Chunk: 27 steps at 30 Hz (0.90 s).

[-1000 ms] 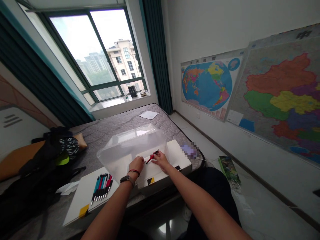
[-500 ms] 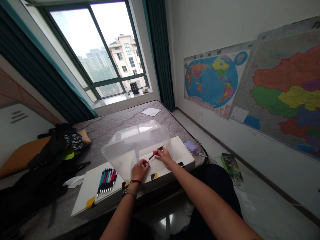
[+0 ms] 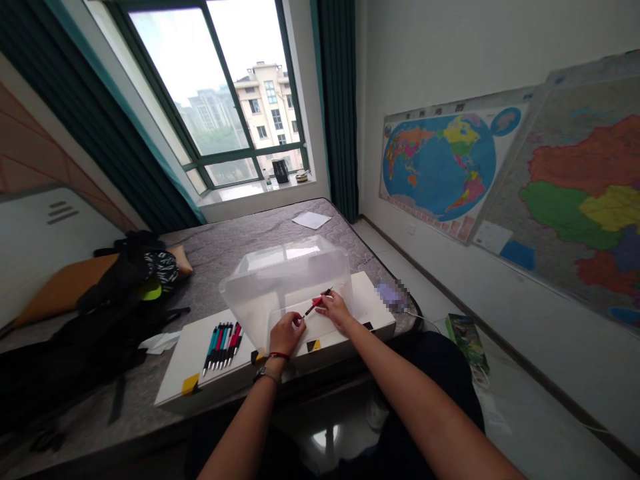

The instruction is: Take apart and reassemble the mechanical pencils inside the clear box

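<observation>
My right hand (image 3: 335,311) grips a red and black pen (image 3: 314,306), which slants with its tip down toward the left. Beside that tip, the fingers of my left hand (image 3: 287,335) are pinched together. Whatever small piece they hold is too small to make out. Both hands are over a white box (image 3: 183,357) with yellow and black tape, in front of the open side of a translucent plastic bin (image 3: 245,290). To the left of my left hand, several pens (image 3: 221,347) in teal, red, black and white lie in a row on the box.
The box stands on a grey mattress (image 3: 240,235). A crumpled tissue (image 3: 159,343) and dark bags (image 3: 117,287) lie left of it. A blurred purple device (image 3: 391,295) with a cable is at the right, and a sheet of paper (image 3: 311,220) lies farther back.
The view has turned slightly, so the scene sits farther right. My hands keep nearly the same pose around the pen, with the left fingertips still close to its tip.
</observation>
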### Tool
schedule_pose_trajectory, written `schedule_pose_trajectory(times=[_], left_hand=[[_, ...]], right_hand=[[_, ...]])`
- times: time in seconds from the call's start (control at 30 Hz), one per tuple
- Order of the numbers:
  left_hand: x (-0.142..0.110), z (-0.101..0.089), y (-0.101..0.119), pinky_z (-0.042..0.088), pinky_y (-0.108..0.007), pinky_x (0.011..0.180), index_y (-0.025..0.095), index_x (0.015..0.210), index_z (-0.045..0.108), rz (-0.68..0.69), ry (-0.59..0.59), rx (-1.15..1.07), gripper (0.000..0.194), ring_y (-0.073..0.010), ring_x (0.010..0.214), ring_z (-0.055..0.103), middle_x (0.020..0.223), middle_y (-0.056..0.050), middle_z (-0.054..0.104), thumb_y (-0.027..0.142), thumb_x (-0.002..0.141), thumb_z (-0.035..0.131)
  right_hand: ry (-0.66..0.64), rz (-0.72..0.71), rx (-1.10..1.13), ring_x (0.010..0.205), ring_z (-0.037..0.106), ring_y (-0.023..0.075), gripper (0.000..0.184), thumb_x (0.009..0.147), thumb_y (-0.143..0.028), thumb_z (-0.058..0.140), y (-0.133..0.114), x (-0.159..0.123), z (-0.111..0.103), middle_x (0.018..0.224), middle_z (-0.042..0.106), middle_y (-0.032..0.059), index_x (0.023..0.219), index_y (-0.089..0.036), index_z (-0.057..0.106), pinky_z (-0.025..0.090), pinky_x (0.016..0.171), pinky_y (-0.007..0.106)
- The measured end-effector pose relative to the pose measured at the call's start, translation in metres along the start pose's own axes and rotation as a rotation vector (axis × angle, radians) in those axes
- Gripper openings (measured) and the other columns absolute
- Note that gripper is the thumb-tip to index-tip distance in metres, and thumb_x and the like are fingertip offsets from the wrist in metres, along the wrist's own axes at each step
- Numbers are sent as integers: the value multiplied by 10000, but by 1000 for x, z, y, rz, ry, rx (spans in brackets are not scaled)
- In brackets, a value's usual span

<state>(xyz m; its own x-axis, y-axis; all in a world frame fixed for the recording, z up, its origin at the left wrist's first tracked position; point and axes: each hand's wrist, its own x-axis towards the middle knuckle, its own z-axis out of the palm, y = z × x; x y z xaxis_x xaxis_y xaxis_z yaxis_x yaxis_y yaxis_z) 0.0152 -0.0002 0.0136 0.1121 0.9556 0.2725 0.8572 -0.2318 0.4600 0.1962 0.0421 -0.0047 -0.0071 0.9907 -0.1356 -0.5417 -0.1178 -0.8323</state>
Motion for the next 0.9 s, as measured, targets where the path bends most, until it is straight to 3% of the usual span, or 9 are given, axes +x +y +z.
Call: schedule_pose_trajectory(times=[0.5, 0.9], left_hand=[[-2, -5, 7, 390, -231, 647, 228, 880, 614, 0, -15, 13, 141, -130, 718, 581, 807, 13, 643, 332, 840, 528], [-2, -6, 8, 393, -242, 648, 228, 885, 610, 4, -36, 32, 138, -141, 742, 600, 827, 14, 651, 328, 838, 527]], right_hand=[[-11, 3, -25, 827, 676, 179, 294, 753, -365, 721, -5, -5, 4, 858, 707, 72, 865, -190, 513, 559, 760, 349], [2, -8, -4, 737, 660, 162, 425, 617, -397, 813, -3, -3, 3, 761, 669, 28, 873, -171, 559, 554, 704, 315]])
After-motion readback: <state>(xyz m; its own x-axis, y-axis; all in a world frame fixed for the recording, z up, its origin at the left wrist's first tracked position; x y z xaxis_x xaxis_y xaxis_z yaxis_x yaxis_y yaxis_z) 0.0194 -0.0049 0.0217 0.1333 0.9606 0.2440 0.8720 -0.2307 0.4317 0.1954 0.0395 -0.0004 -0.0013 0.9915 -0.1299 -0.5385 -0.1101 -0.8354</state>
